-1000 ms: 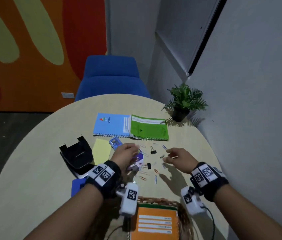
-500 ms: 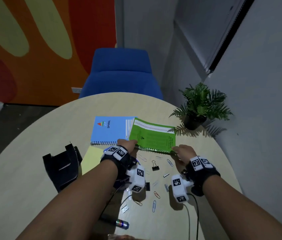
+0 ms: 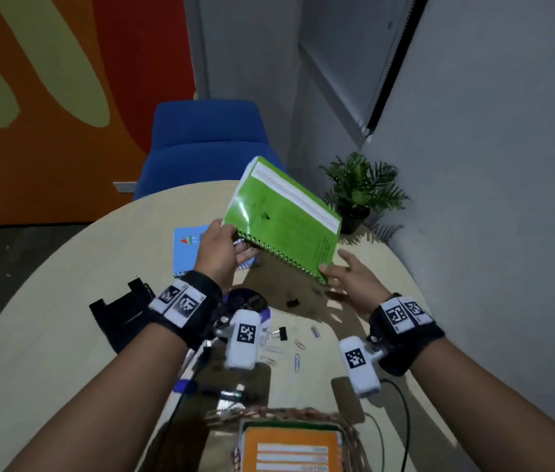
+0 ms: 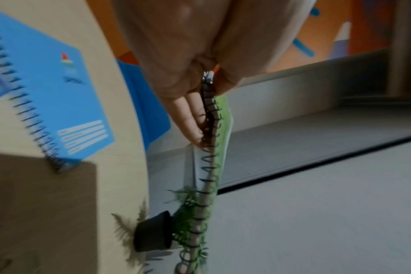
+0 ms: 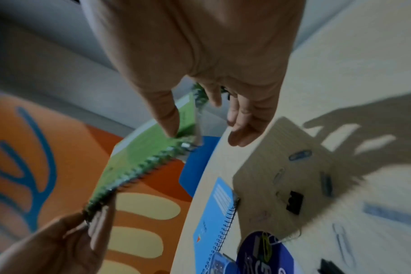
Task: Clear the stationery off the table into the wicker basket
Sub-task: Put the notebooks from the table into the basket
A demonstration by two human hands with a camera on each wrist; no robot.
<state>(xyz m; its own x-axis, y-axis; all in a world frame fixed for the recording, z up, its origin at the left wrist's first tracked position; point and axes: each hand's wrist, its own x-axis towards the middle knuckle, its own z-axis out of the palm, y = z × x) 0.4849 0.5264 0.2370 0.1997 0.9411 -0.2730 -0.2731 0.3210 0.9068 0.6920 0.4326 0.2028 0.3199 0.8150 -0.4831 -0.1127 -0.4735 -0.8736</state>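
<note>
A green spiral notebook (image 3: 283, 219) is raised off the round table (image 3: 65, 301) and tilted up. My left hand (image 3: 235, 243) pinches its spiral edge at the left corner; in the left wrist view the fingers (image 4: 190, 120) lie along the coil of the green notebook (image 4: 222, 118). My right hand (image 3: 337, 270) has spread, straight fingers, and only its thumb (image 5: 169, 118) touches the green notebook (image 5: 148, 146) at the right corner. The wicker basket (image 3: 279, 413) stands at the near edge with an orange notebook (image 3: 289, 444) inside.
A blue spiral notebook (image 3: 187, 243) lies flat behind my left hand. A black hole punch (image 3: 122, 311) sits left. Binder clips (image 3: 282, 332), paper clips (image 3: 297, 362) and a purple disc (image 3: 245, 299) are scattered mid-table. A potted plant (image 3: 361, 192) stands far right, a blue chair (image 3: 204, 144) beyond.
The green notebook has come up off the table and tilted upright, held at its left corner by my left hand. My right hand's fingers have spread, only the thumb touching.
</note>
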